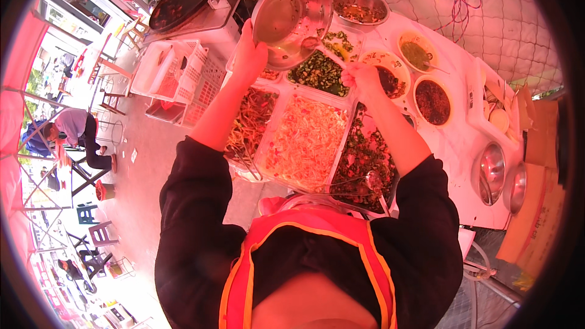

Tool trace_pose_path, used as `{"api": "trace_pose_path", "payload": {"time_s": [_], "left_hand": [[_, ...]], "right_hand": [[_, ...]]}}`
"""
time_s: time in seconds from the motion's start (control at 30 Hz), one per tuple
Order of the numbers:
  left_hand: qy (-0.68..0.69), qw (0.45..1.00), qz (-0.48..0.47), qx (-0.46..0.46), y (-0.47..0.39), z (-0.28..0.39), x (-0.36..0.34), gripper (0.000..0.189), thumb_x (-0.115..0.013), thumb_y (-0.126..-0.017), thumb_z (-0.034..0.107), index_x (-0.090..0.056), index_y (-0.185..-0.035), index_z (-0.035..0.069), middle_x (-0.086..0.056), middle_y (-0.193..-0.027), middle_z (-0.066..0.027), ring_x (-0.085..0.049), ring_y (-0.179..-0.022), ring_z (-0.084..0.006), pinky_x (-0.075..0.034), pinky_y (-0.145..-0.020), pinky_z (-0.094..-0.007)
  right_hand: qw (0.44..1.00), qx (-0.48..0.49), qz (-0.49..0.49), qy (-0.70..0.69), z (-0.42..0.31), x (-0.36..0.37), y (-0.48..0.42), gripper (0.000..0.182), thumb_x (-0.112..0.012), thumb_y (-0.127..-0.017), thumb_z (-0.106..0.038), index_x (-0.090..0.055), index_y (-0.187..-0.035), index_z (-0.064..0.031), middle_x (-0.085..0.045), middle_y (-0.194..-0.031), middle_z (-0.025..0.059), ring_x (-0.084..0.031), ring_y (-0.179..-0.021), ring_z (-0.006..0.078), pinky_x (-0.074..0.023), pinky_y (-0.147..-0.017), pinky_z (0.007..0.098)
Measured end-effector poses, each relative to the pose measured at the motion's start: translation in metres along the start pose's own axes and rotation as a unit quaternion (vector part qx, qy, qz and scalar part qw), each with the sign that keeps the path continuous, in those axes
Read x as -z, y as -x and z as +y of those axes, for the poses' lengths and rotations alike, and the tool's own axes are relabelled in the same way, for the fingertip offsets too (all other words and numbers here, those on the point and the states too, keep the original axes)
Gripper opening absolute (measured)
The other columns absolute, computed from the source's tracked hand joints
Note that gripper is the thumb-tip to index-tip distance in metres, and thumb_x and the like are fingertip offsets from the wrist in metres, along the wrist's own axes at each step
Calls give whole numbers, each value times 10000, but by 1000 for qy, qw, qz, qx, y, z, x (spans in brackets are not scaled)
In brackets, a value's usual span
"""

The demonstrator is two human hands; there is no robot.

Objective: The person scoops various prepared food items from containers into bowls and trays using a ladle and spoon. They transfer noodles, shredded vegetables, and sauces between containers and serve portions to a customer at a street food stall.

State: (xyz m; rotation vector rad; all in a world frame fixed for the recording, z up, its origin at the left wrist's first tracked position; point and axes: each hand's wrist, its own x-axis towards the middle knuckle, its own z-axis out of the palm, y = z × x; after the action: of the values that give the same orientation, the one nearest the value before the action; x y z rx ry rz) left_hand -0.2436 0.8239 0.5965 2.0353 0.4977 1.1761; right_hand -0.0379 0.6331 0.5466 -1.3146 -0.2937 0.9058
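Observation:
My left hand (250,57) grips the rim of a steel bowl (278,7), which is tilted so that its inside faces me. A little liquid and some bits cling inside it. In my right hand (361,80) is the handle of a spoon (330,56), its head at the bowl's lower right edge. Below the bowl stands a clear tub of chopped green vegetables (320,72). Nearer to me are tubs of pale shredded vegetable (305,139), dark shredded strips (251,121) and a dark chopped mix (361,164) with a serving spoon (375,185) in it.
A second steel bowl (360,5) stands behind. To the right are bowls of green sauce (416,55), dark sauce (388,80) and chili sauce (432,100), then more steel bowls (491,173). White plastic baskets (192,71) stand left. Another person (80,132) bends far left.

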Motion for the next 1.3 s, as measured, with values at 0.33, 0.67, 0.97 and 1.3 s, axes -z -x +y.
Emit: {"api": "trace_pose_path", "payload": {"time_s": [0.33, 0.67, 0.97, 1.3], "left_hand": [[4, 1000, -4, 24, 1, 11, -1, 564, -399, -756, -5, -270, -1304, -42, -454, -1211, -232, -447, -1145, -336, -350, -950, -360], [40, 998, -19, 48, 0, 24, -8, 562, -386, -755, -23, -276, -1307, -22, -457, -1210, -223, -445, -1152, -317, -345, -954, -346], [138, 984, -2, 113, 4, 7, -4, 472, -372, -773, -32, -358, -1245, -6, -496, -1149, -151, -483, -1069, -223, -367, -913, -290], [288, 870, 15, 400, 4, 7, 20, 404, -392, -774, -9, -371, -1176, -44, -481, -1114, -204, -581, -904, -356, -568, -620, -507]], "right_hand": [[987, 106, 11, 123, 5, 27, 7, 161, -499, -873, -84, -582, -897, 52, -590, -675, 102, -598, -561, 188, -508, -515, 289], [991, 77, -19, 112, 14, -5, 31, 153, -498, -884, -66, -576, -963, 40, -591, -696, 102, -569, -529, 173, -469, -473, 266], [985, 161, 18, 55, -1, 6, 12, 140, -485, -879, -59, -580, -920, 36, -579, -674, 95, -570, -551, 161, -467, -486, 253], [983, 148, -5, 111, 6, 4, 37, 145, -479, -869, -40, -583, -937, 34, -593, -695, 83, -563, -542, 139, -464, -487, 247]]}}
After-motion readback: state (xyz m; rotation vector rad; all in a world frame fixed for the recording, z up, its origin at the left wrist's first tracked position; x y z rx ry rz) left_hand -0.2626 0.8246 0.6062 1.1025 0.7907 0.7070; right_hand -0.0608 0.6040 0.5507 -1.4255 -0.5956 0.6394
